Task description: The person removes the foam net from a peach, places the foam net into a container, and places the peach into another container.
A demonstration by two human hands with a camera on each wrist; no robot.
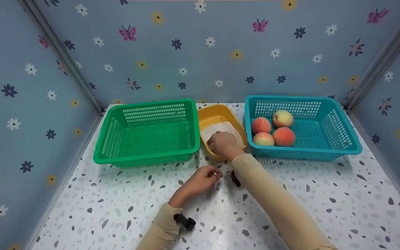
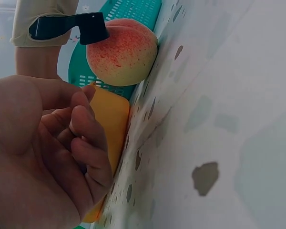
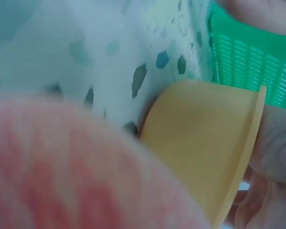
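Observation:
My right hand (image 1: 224,144) reaches into a small yellow tray (image 1: 240,121), its bent fingers down at the white foam netting (image 1: 233,129). Whether they pinch a piece is hidden in the head view; in the right wrist view the tray's wall covers the fingertips. Just in front of the tray, my left hand (image 1: 201,180) hovers or rests near the tabletop, fingers loosely curled around nothing. A red and yellow peach (image 2: 124,52) sits by the right wrist in the left wrist view. It looms blurred as a peach (image 3: 81,176) in the right wrist view, while the head view hides it.
To the left stands a green basket (image 1: 148,161) with no fruit visible. On the right, a blue basket (image 1: 304,151) holds several peaches (image 1: 284,136) at its left end. Patterned panels (image 1: 200,52) enclose the speckled table (image 1: 200,225) at the back and sides.

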